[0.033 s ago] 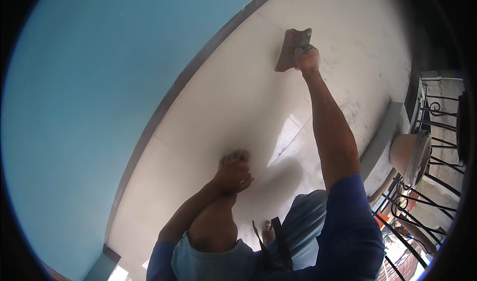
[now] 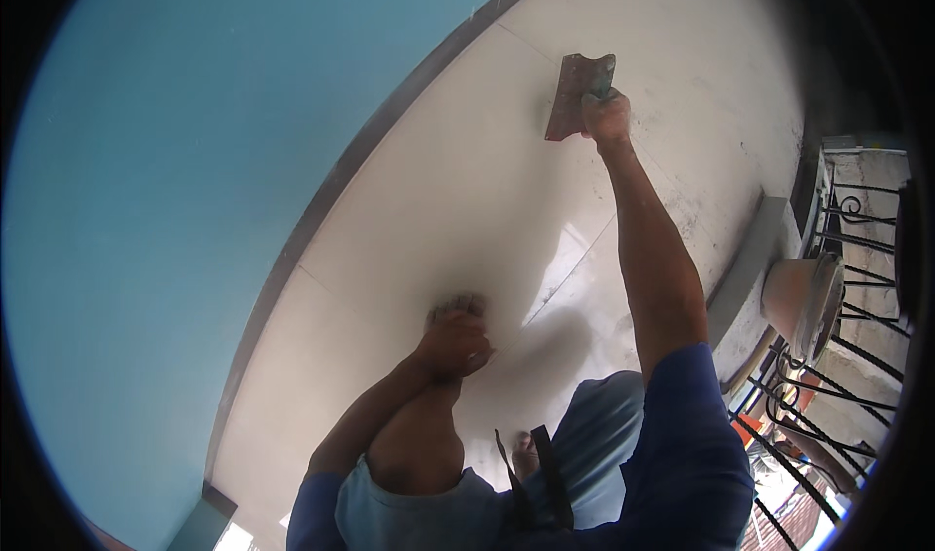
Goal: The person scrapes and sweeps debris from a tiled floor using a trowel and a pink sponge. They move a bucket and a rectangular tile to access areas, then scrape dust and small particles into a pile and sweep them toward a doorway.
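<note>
- Red-brown float (image 2: 567, 103) is gripped in the right hand (image 2: 608, 115), at the tiled floor (image 2: 419, 181), right of the dark skirting (image 2: 346, 166).
- Right of the skirting too, the left hand (image 2: 456, 345): its grip cannot be told.
- Float best kept level, evenly pressed.

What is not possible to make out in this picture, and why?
In the head view:
- Red tool: handle mostly covered by the right hand.
- Left hand: palm turned away, so whether it holds something is unclear.
- Foot beyond it: blurred, partly behind that hand.
- Orange thing past the black railing: small, partly blocked by it.
</note>
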`<control>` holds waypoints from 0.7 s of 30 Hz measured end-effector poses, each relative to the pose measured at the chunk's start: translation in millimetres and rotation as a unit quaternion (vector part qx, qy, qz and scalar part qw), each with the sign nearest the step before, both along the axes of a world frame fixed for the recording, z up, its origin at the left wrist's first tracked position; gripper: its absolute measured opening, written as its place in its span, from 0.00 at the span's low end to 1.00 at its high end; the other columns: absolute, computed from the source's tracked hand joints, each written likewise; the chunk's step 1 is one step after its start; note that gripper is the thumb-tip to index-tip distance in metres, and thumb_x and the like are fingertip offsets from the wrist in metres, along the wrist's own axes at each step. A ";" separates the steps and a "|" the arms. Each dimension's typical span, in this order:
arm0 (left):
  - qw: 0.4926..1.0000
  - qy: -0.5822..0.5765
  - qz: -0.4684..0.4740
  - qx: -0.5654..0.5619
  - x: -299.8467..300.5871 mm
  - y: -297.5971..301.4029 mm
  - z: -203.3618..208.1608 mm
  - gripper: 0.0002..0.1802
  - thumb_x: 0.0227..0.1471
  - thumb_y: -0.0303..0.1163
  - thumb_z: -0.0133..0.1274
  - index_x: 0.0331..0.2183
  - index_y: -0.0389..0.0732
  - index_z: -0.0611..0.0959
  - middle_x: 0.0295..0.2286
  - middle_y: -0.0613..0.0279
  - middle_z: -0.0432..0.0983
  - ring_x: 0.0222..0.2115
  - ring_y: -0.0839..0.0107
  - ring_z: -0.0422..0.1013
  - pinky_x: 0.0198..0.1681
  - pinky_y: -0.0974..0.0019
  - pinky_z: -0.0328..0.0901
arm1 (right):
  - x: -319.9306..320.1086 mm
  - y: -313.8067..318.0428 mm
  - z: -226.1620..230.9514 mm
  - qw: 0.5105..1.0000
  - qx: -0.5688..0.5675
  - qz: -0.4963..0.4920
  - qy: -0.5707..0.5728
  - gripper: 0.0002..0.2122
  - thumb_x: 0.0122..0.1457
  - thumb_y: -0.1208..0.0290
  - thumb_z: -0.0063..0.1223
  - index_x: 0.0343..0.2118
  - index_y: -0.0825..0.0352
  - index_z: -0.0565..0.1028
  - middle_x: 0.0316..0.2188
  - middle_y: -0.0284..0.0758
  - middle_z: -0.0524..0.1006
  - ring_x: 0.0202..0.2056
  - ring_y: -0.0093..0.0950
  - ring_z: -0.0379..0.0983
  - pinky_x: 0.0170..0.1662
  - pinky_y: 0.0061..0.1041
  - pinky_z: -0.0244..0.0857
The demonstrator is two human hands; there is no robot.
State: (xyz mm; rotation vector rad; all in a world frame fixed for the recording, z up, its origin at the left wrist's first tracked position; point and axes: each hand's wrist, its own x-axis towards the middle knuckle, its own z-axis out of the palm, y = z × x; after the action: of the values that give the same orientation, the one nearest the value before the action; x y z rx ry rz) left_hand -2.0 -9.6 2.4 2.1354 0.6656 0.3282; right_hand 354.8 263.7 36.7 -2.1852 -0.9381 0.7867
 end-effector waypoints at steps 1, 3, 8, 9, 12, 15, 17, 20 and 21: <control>1.000 -0.005 -0.003 0.008 -2.1 1.7 -5.9 0.07 0.50 0.38 0.64 0.27 0.48 0.84 0.33 0.65 0.79 0.44 0.64 0.73 0.53 0.54 0.64 | 0.5 -13.8 1.6 0.992 0.054 0.032 0.106 0.10 0.58 0.70 0.53 0.35 0.73 0.79 0.24 0.41 0.82 0.21 0.27 0.79 0.25 0.27 0.74; 0.999 0.007 -0.020 0.027 -3.8 7.5 -17.1 0.07 0.51 0.39 0.63 0.28 0.48 0.84 0.34 0.66 0.79 0.45 0.65 0.73 0.54 0.53 0.63 | -17.9 -62.1 -5.7 0.971 0.069 0.085 0.212 0.10 0.61 0.71 0.53 0.38 0.74 0.79 0.26 0.35 0.81 0.25 0.22 0.77 0.30 0.25 0.72; 0.996 0.052 -0.066 0.032 -7.1 21.5 -29.9 0.08 0.51 0.38 0.62 0.33 0.48 0.83 0.38 0.67 0.78 0.50 0.66 0.71 0.57 0.51 0.61 | 3.8 -145.0 -29.7 0.968 -0.053 0.172 0.175 0.11 0.62 0.71 0.53 0.42 0.74 0.79 0.31 0.31 0.80 0.33 0.19 0.75 0.38 0.23 0.71; 0.997 0.044 -0.052 0.025 -5.7 23.7 -28.0 0.09 0.50 0.38 0.62 0.34 0.48 0.83 0.39 0.65 0.78 0.50 0.64 0.71 0.58 0.52 0.60 | 25.1 -152.5 -29.6 0.975 -0.059 0.138 0.165 0.11 0.62 0.71 0.53 0.42 0.74 0.79 0.31 0.31 0.80 0.33 0.19 0.75 0.38 0.24 0.71; 0.996 0.065 -0.055 0.039 -1.1 30.5 -18.8 0.12 0.50 0.37 0.60 0.39 0.47 0.82 0.44 0.62 0.76 0.51 0.61 0.70 0.60 0.52 0.59 | 90.8 -150.4 -19.5 0.997 0.008 -0.001 0.073 0.08 0.62 0.71 0.54 0.34 0.73 0.76 0.20 0.31 0.76 0.16 0.18 0.69 0.17 0.21 0.64; 0.987 0.097 -0.018 0.124 7.7 57.6 -14.5 0.20 0.52 0.37 0.59 0.47 0.42 0.80 0.52 0.58 0.73 0.57 0.57 0.66 0.64 0.49 0.55 | 110.6 -133.4 1.8 0.995 0.062 -0.049 0.063 0.09 0.62 0.71 0.51 0.35 0.75 0.76 0.20 0.33 0.77 0.17 0.23 0.72 0.19 0.24 0.66; 0.980 0.113 0.043 0.157 13.8 98.8 -21.8 0.25 0.53 0.38 0.59 0.51 0.38 0.78 0.57 0.54 0.69 0.62 0.53 0.61 0.66 0.46 0.52 | 74.2 -115.1 6.9 0.976 0.103 -0.093 0.169 0.09 0.62 0.72 0.51 0.37 0.75 0.75 0.22 0.35 0.78 0.19 0.24 0.74 0.20 0.25 0.68; 0.974 0.115 0.058 0.185 28.3 186.4 -36.8 0.30 0.53 0.36 0.58 0.56 0.33 0.74 0.60 0.48 0.65 0.64 0.50 0.58 0.69 0.44 0.48 | -30.8 -69.1 -7.3 0.922 0.197 -0.120 0.311 0.09 0.62 0.73 0.52 0.38 0.76 0.75 0.26 0.38 0.78 0.23 0.24 0.75 0.24 0.25 0.71; 0.973 0.111 0.063 0.192 34.4 215.7 -40.4 0.30 0.53 0.36 0.58 0.56 0.34 0.74 0.60 0.48 0.65 0.64 0.50 0.58 0.69 0.44 0.47 | -67.2 -46.7 -14.6 0.924 0.183 -0.152 0.298 0.10 0.61 0.73 0.52 0.39 0.77 0.75 0.27 0.38 0.79 0.25 0.25 0.76 0.27 0.26 0.71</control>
State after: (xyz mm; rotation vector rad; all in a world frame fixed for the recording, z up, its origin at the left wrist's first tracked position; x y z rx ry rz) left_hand 32.4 206.2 -38.1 2.5286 0.9309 0.3079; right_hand 287.6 217.0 22.1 -1.5673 -0.3814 0.9547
